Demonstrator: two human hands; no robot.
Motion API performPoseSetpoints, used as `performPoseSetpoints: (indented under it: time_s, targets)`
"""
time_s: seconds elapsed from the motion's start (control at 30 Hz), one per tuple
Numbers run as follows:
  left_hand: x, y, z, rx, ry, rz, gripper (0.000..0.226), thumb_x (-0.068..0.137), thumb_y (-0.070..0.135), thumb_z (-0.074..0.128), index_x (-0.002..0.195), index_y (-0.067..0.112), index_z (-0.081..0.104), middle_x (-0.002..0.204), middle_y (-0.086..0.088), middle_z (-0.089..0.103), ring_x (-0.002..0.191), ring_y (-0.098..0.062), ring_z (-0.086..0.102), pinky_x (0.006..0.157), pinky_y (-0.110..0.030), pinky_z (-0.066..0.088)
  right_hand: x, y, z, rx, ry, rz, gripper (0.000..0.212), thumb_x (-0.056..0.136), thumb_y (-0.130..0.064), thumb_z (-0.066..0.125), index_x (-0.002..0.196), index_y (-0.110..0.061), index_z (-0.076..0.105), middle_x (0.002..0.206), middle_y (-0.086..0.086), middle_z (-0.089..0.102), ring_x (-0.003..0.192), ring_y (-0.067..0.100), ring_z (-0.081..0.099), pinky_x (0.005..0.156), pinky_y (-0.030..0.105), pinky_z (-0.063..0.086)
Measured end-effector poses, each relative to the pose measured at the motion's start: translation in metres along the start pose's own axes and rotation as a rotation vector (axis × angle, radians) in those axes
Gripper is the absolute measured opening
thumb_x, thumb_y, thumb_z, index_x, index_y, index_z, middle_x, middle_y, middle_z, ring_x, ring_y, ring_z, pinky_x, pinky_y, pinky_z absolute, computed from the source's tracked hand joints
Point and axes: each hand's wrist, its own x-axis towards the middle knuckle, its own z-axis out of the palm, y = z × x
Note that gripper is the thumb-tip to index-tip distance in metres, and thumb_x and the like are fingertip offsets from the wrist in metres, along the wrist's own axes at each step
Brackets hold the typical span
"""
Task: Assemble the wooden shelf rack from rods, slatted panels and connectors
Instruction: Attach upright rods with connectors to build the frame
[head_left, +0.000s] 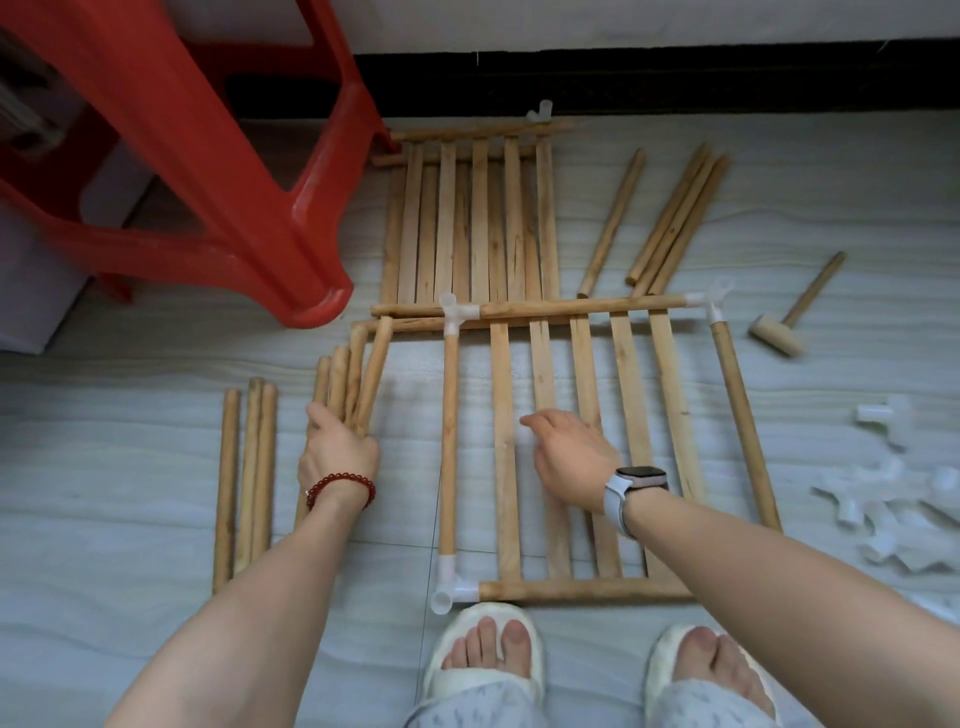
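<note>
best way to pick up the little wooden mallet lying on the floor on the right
Grip the small wooden mallet by its round handle, near the middle, coming down from above with the right hand. It lies flat on the pale tiled floor with the handle pointing up and away from the blocky head, clear of the loose wooden rods, so fingers should fit on both sides.

Pale tan wooden rods (363, 374) under the left hand's fingers (332, 421), translucent white connectors (883, 499), a red stool (208, 156), red bead bracelet (340, 486), grey wavy-grained floor (104, 467).
</note>
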Motion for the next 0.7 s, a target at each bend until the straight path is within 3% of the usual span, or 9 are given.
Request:
performPoseSetpoints:
  time_s: [0.13, 0.27, 0.33, 0.4, 0.5, 0.6, 0.7]
  targets:
    - [-0.012, 0.031, -0.008, -0.119, -0.104, 0.159, 0.043, 0.079, 0.012, 0.056, 0.118, 0.011, 0.036, 0.104, -0.016, 0.058, 0.079, -0.032, 0.053, 0.065, -0.035, 0.042, -0.011, 0.016, -0.019, 0.123, -0.096, 0.157, 0.045, 0.096, -0.015, 0.035, 0.141, -0.015, 0.034, 0.141, 0.009, 0.042, 0.125, 0.027, 0.044, 0.098, 0.038, 0.042]
    - [-0.042, 0.061, -0.003, -0.045, -0.303, 0.359, 0.034, 0.077, 0.013, 0.055, 0.108, 0.014, 0.042, 0.103, -0.013, 0.058, 0.090, -0.037, 0.057, 0.069, -0.036, 0.045, -0.031, 0.033, -0.038, 0.123, -0.227, 0.229, 0.043, 0.097, -0.027, 0.040, 0.139, -0.015, 0.039, 0.133, 0.009, 0.053, 0.116, 0.024, 0.053, 0.091, 0.029, 0.044]
    - [-0.063, 0.079, 0.002, -0.036, -0.410, 0.396, 0.033, 0.076, 0.014, 0.057, 0.105, 0.016, 0.040, 0.103, -0.013, 0.057, 0.092, -0.036, 0.056, 0.067, -0.032, 0.041, -0.041, 0.039, -0.049, 0.357, -0.198, 0.254, 0.045, 0.095, -0.034, 0.048, 0.135, -0.014, 0.043, 0.119, 0.005, 0.058, 0.106, 0.019, 0.055, 0.087, 0.024, 0.042]
    - [-0.083, 0.095, 0.009, -0.037, -0.532, 0.425, 0.034, 0.077, 0.016, 0.059, 0.102, 0.019, 0.036, 0.094, -0.010, 0.056, 0.085, -0.032, 0.056, 0.063, -0.029, 0.038, -0.048, 0.040, -0.059, 0.761, -0.193, 0.287, 0.045, 0.092, -0.040, 0.054, 0.131, -0.019, 0.045, 0.113, 0.001, 0.057, 0.101, 0.015, 0.056, 0.081, 0.025, 0.044]
    - [-0.107, 0.118, 0.024, -0.018, -0.692, 0.508, 0.037, 0.076, 0.019, 0.061, 0.102, 0.019, 0.036, 0.086, -0.004, 0.053, 0.078, -0.026, 0.054, 0.062, -0.029, 0.041, -0.051, 0.045, -0.058, 1.048, -0.046, 0.318, 0.035, 0.090, -0.048, 0.054, 0.111, -0.019, 0.055, 0.103, -0.001, 0.063, 0.085, 0.011, 0.057, 0.069, 0.024, 0.047]
    - [-0.125, 0.138, 0.042, 0.027, -0.768, 0.607, 0.036, 0.077, 0.019, 0.063, 0.103, 0.016, 0.040, 0.092, -0.006, 0.056, 0.085, -0.027, 0.057, 0.063, -0.026, 0.039, -0.055, 0.061, -0.043, 1.213, 0.147, 0.529, 0.026, 0.094, -0.041, 0.050, 0.099, -0.017, 0.057, 0.086, -0.002, 0.062, 0.069, 0.011, 0.053, 0.055, 0.021, 0.040]
    - [-0.136, 0.144, 0.061, 0.067, -0.770, 0.705, 0.037, 0.079, 0.019, 0.062, 0.110, 0.011, 0.044, 0.101, -0.010, 0.059, 0.093, -0.028, 0.058, 0.066, -0.026, 0.040, -0.060, 0.077, -0.028, 1.193, 0.247, 0.622, 0.023, 0.094, -0.037, 0.045, 0.098, -0.017, 0.058, 0.094, 0.002, 0.064, 0.077, 0.011, 0.056, 0.063, 0.025, 0.042]
